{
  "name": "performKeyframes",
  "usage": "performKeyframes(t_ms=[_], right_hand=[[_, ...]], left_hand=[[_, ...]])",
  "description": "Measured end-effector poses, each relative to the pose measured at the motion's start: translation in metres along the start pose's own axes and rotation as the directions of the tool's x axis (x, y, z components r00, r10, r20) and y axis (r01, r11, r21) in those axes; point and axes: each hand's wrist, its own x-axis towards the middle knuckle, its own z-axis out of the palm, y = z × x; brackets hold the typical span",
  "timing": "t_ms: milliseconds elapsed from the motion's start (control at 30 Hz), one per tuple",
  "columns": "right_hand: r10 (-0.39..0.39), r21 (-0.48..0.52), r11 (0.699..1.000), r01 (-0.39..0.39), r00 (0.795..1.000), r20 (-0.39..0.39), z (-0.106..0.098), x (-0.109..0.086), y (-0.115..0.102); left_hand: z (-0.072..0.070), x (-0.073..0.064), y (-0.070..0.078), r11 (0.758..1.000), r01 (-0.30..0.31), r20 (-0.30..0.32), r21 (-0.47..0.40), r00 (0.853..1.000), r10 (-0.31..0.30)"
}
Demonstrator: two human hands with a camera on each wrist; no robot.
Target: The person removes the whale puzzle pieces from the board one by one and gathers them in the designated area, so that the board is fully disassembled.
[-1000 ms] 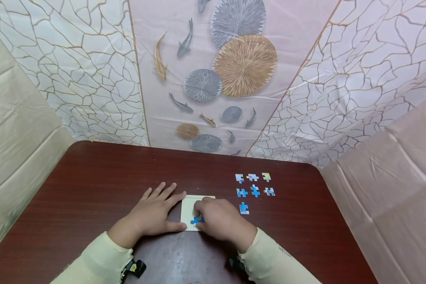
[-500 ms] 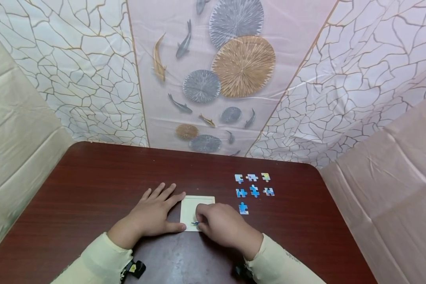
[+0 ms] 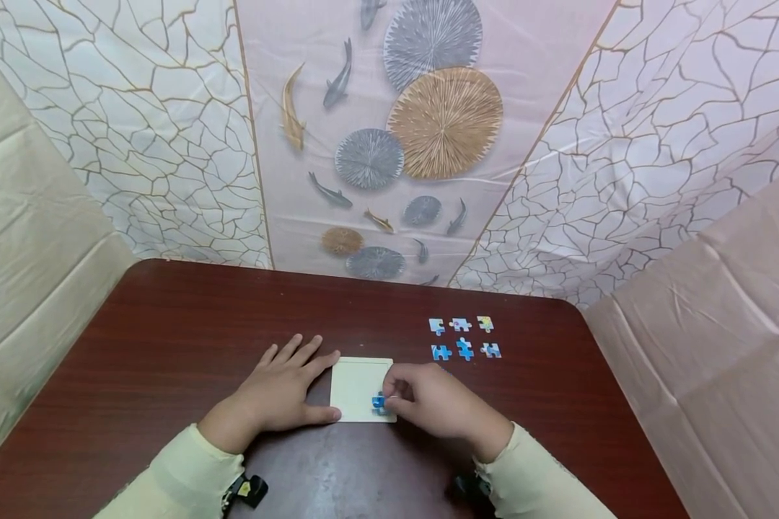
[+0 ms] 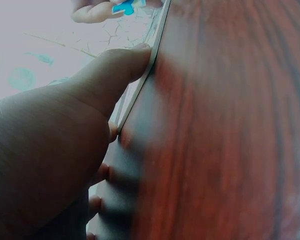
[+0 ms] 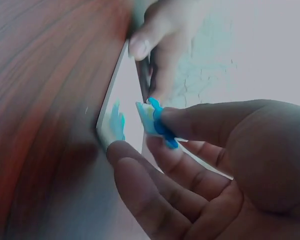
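In the head view a square cream puzzle tray (image 3: 353,382) lies on the table. My left hand (image 3: 273,393) rests on the table with fingers spread, its thumb and index fingertip touching the tray's left edge. Over the tray's lower right part, my right hand (image 3: 435,400) pinches a blue jigsaw piece (image 3: 379,402) between thumb and finger. The right wrist view shows that jigsaw piece (image 5: 157,122) tilted and raised off the shiny tray floor, where its reflection appears. Two other fingers of the right hand are near the tray's corner. Part of the tray's right edge is hidden behind this hand.
Beyond the right hand, several loose jigsaw pieces (image 3: 464,349) lie in two rows on the dark red table (image 3: 201,317). A sliver of another piece (image 3: 446,372) shows just above the hand. Patterned cloth (image 3: 370,209) hangs behind the table.
My right hand has moved right with the jigsaw piece, from the tray's lower middle to its lower right, and now covers most of one loose piece. The left hand stays still.
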Motion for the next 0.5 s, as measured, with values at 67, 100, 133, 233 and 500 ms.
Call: performKeyframes(t_ms=[67,100,133,233,500], right_hand=[[0.035,0.026,0.999,-0.035,0.999,-0.007,-0.003,-0.003,0.009],[0.061,0.036,0.997,-0.061,0.998,-0.009,-0.004,-0.005,0.013],[0.085,0.049,0.995,-0.084,0.996,-0.014,-0.006,-0.007,0.018],[0.166,0.108,0.981,-0.163,0.986,-0.022,-0.012,-0.012,0.031],[0.287,0.203,0.943,-0.265,0.953,-0.091,-0.031,-0.024,0.062]], left_hand=[[0.000,0.000,0.000,1.000,0.003,0.005,-0.003,1.000,-0.003],[0.000,0.000,0.000,1.000,0.003,0.006,-0.004,1.000,-0.003],[0.000,0.000,0.000,1.000,0.005,0.010,-0.001,1.000,-0.005],[0.000,0.000,0.001,1.000,0.000,0.011,0.000,1.000,0.000],[-0.001,-0.001,0.001,1.000,-0.004,0.003,-0.006,1.000,0.004]])
